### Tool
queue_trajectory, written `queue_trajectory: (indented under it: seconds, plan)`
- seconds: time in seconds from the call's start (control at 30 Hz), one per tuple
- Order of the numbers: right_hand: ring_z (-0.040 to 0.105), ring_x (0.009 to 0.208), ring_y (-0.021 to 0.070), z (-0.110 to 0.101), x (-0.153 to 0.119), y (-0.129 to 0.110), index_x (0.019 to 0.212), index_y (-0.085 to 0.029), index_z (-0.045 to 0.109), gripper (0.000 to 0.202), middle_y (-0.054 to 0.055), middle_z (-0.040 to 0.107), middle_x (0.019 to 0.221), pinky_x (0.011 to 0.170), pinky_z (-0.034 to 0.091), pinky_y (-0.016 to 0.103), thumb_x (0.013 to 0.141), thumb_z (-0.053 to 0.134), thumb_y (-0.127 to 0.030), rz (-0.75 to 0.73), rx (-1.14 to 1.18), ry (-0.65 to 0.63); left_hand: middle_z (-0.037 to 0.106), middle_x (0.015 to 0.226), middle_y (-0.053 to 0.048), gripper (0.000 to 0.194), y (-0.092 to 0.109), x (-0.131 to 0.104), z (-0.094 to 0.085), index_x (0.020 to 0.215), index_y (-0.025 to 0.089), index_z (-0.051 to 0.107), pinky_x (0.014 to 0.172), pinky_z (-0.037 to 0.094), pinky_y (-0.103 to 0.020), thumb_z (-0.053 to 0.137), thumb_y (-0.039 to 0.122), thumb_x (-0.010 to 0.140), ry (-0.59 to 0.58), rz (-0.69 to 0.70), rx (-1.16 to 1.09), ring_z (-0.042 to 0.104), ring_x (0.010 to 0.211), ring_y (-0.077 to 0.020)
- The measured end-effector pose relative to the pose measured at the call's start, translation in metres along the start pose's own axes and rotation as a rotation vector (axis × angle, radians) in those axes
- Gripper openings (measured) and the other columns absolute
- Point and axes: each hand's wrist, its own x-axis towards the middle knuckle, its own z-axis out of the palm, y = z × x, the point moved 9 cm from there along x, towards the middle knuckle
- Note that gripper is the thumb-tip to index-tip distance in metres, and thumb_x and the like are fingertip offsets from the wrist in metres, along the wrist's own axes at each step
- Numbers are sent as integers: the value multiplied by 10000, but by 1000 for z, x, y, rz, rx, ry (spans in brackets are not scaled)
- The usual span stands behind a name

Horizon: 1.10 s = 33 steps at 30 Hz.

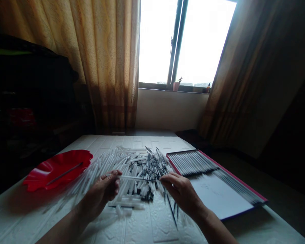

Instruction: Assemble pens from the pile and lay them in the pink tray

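Between my two hands a thin pen tube [134,177] is stretched out level over the pile. My left hand [109,185] pinches its whitish left end. The fingers of my right hand [174,183] are closed at its dark right end, where a dark refill seems to run into the tube. Below and behind lies a heap of clear pen barrels [96,169] and dark refills [152,161]. Small black caps [147,196] are gathered near the heap's front. Some dark refills [171,210] stick out beneath my right hand.
On the left of the white table [157,227] sits a red wavy-edged plate [63,162] holding one dark stick. At right, a red-edged flat box [234,181] contains rows of pens [193,162]. A window and curtains stand behind.
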Motion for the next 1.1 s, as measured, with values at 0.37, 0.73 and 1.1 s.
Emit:
queue_trajectory:
  seconds: [0.37,0.73,1.1]
  plan:
    - [282,388,25,56,-15,17,721,-128,668,454,-99,408,439,397,170,191,640,798,-555,619,999,-192,746,814,-79,432,-39,-29,43,1125,185,729,502,437,-202,783,397,753,-477,-209,428,662,642,-165]
    - [494,522,93,68,-11,9,790,-162,627,502,17,591,697,458,332,202,871,493,-639,444,656,-252,669,712,-12,366,-53,-36,59,899,174,686,534,432,-209,683,528,807,-556,-111,669,596,553,-117]
    - [628,758,162,64,-7,-7,841,-259,719,171,21,675,862,619,406,221,828,612,-127,13,-528,-393,689,737,-21,332,-61,-27,49,927,179,696,552,453,-213,749,467,771,-496,-159,536,625,573,-124]
